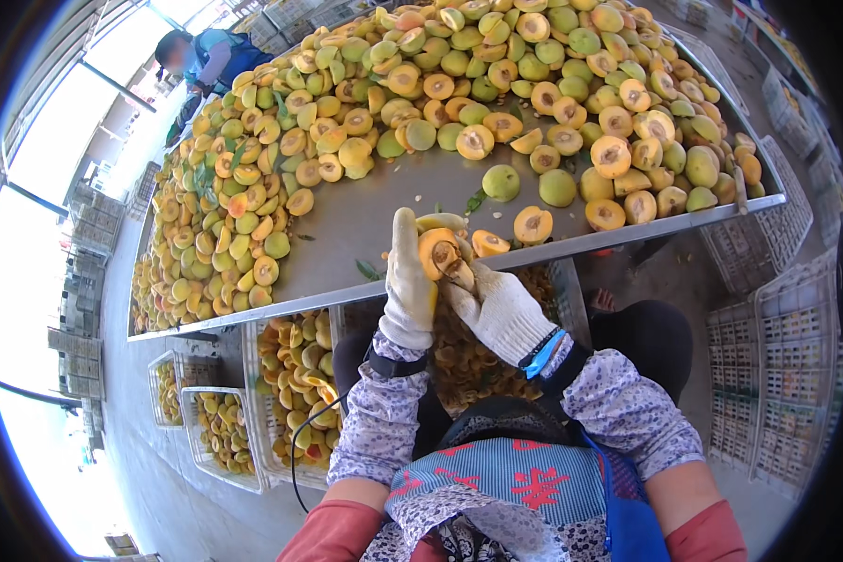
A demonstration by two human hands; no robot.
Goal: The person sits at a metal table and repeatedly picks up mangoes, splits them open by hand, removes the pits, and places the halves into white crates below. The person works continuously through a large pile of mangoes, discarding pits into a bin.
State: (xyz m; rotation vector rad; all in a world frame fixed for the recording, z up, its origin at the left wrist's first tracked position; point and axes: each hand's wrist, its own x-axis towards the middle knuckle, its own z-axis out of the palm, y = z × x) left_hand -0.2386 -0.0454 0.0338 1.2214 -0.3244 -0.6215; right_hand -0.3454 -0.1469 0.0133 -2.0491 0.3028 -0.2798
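Note:
In front of me, near the table's front edge, my left hand [409, 281], in a pale work glove, holds a halved yellow peach [435, 251] with its cut face showing. My right hand [497, 305], in a white knit glove, has its fingers closed at the lower side of that half. Dark curved lines and a brownish piece show at the peach's middle; whether these are the stone or a thin blade, I cannot tell. Just beyond the hands, two cut peach pieces [532, 225] lie on the metal table [351, 232].
Peach halves [421, 77] are heaped along the table's back and sides. Below the rim, crates of halves [298, 379] stand at left, and peach scraps [478, 358] lie between my knees. Stacked plastic crates [773, 379] stand at right. Another person [214, 60] is at the far left.

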